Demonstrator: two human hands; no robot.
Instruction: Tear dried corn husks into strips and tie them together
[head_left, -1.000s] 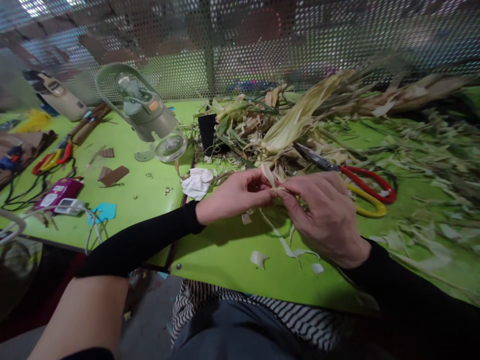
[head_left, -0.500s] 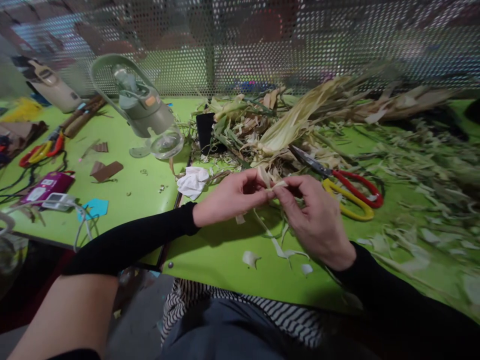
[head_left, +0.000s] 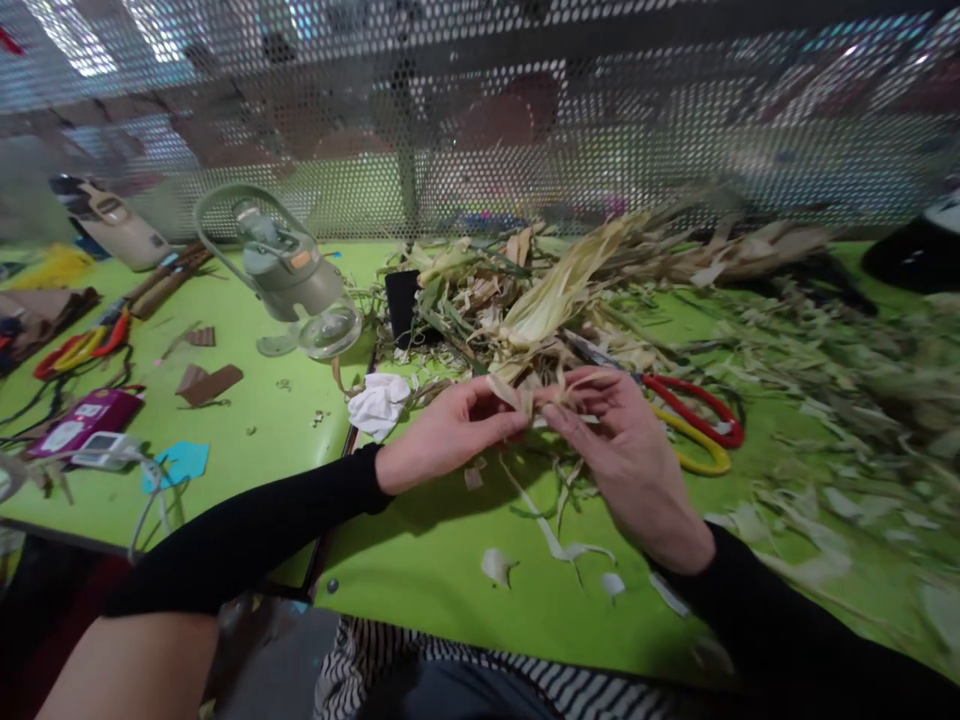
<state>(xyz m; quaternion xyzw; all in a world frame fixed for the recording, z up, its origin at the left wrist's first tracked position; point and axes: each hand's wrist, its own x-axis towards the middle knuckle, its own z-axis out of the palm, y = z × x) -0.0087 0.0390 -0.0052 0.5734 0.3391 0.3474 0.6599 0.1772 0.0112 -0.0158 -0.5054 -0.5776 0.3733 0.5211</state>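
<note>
A pale strip of corn husk point(head_left: 527, 398) is pinched between the fingers of my left hand point(head_left: 457, 430). Facing it, my right hand point(head_left: 628, 455) has its fingers curled round thin husk strands at the other end of the piece. The two hands almost meet above the green table point(head_left: 450, 560). Just behind them lies a pile of corn husks point(head_left: 562, 290), pale yellow and green. Scissors with one red and one yellow handle point(head_left: 697, 410) rest beyond my right hand, their blades partly covered by husk. Crumpled white tissue point(head_left: 379, 403) sits close to my left wrist.
Left of the pile stand a clear bottle with a green carrying loop point(head_left: 289, 265) and a black phone-like slab point(head_left: 403, 305). Farther left are a purple device point(head_left: 90, 420), a cable, a second pair of scissors point(head_left: 82, 350) and a beige bottle point(head_left: 120, 225). Husk scraps point(head_left: 847, 400) cover the right side. A perforated metal screen point(head_left: 480, 130) borders the back.
The view has tilted up a little, so everything sits lower. My right hand's fingers have spread slightly along the strands, and the husk piece between my hands has shifted.
</note>
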